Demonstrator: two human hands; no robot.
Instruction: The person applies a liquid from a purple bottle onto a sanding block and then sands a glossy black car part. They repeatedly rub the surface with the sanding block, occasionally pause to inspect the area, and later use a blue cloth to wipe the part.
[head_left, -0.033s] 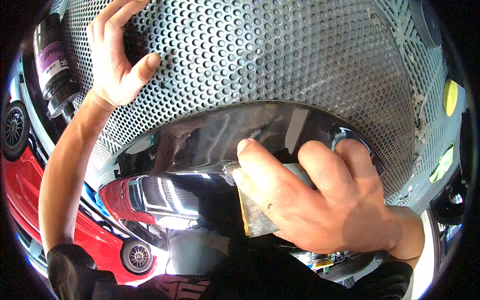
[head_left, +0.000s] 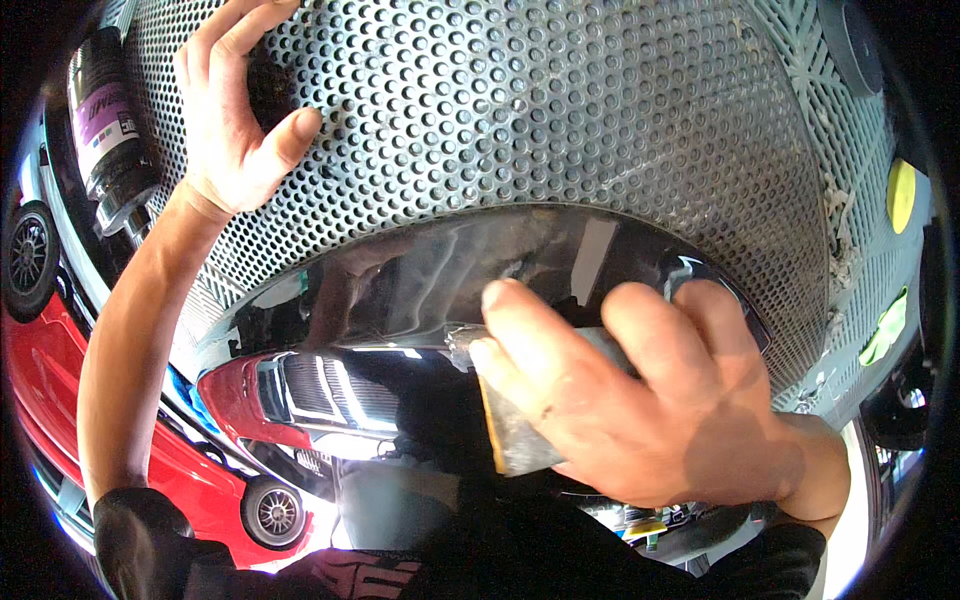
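My right hand [head_left: 670, 400] presses a flat grey rectangular pad [head_left: 530, 455] with a yellow edge against a glossy black curved panel [head_left: 400, 290]. My fingers and palm cover much of the pad. A wrinkled, shiny scrap [head_left: 460, 345] shows by my fingertips, and I cannot make out what it is. Up at the left, my left hand [head_left: 235, 130] rests on a grey perforated sheet [head_left: 530, 110], thumb and fingers apart, holding nothing that I can see. The panel mirrors a red car and bright lights.
A black bottle with a purple label [head_left: 105, 130] lies left of my left forearm. Beyond it stands a red car [head_left: 60, 370]. A yellow oval pad [head_left: 901, 195] and a light-green cloth [head_left: 885, 328] sit at the far right, near a dark round object [head_left: 850, 45].
My right hand and the pad have shifted slightly to the right on the panel. The left hand has stayed in place.
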